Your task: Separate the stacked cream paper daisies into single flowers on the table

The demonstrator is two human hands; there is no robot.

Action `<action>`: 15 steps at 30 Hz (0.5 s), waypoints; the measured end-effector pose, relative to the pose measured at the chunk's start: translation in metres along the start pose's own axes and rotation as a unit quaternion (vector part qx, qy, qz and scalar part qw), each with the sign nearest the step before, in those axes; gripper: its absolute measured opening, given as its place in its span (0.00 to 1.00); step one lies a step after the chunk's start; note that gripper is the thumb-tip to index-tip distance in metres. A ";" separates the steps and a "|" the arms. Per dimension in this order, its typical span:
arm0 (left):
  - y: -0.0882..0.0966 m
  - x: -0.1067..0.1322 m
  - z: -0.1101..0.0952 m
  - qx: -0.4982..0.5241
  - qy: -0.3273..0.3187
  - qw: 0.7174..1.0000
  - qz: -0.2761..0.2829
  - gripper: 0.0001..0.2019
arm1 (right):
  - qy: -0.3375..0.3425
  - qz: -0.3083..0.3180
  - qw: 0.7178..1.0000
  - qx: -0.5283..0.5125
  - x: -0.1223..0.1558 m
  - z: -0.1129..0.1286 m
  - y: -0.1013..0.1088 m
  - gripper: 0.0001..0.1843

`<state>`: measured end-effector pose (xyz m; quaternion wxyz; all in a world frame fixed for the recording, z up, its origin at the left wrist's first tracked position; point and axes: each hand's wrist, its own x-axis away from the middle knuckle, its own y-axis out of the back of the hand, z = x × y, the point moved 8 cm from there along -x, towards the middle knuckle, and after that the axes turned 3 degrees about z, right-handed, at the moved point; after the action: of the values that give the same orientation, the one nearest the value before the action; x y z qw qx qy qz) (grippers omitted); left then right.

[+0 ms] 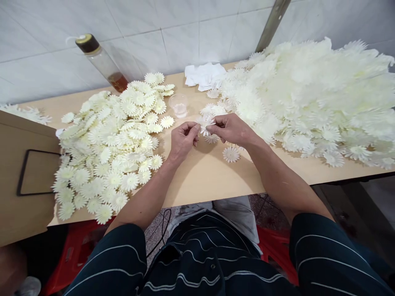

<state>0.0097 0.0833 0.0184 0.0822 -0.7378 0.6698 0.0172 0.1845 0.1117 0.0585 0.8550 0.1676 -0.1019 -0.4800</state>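
Pinching a flower [205, 123] between left hand [182, 139] and right hand [230, 129], just above the table [200, 181], near its middle and in front of the cup [179, 105]. Left hand: thumb and forefinger pressed together on the flower's left petals, remaining fingers curled toward the palm. Right hand: thumb and forefinger closed on the right petals, remaining fingers bent and bunched behind them, back of hand facing up. Flower held tilted, white, with narrow petals spread outward; clear of the table surface as far as can be told. Directly below the right hand, on the table: a second flower [211, 139], partly hidden by the fingers. Just beside the right wrist, toward the near edge: a loose flower [231, 154], lying flat and apart from all others. Left of the left hand: a pile [114, 139] of flat cream flowers, spread from the far edge to the near edge. Right of the right hand: a heap [308, 94], taller and looser, reaching the wall [185, 33]. Behind the cup: a crumpled cloth [204, 75]. Behind the pile, at the wall: a bottle [101, 61] with dark cap and a little amber liquid at the bottom. At far left, beside the pile: a brown board [24, 205] bearing a black rectangular outline.
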 end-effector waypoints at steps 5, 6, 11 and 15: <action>0.011 -0.003 0.000 0.000 -0.013 0.998 -0.057 0.20 | -0.025 -0.032 0.999 0.031 0.001 -0.003 0.007 0.14; 0.014 -0.004 -0.002 -0.002 -0.018 0.997 -0.070 0.20 | -0.028 -0.040 0.998 0.034 0.001 -0.003 0.009 0.14; 0.028 -0.005 -0.006 -0.045 -0.033 0.990 -0.133 0.16 | -0.034 -0.066 0.997 0.037 0.001 -0.003 0.015 0.16; 0.029 -0.005 -0.007 -0.084 -0.054 0.985 -0.144 0.15 | -0.019 -0.055 0.998 0.005 -0.001 -0.005 0.011 0.13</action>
<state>-0.0197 0.0851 0.0233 0.0579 -0.8285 0.5476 0.1016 0.1943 0.1194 0.0579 0.8246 0.1684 -0.1110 -0.5285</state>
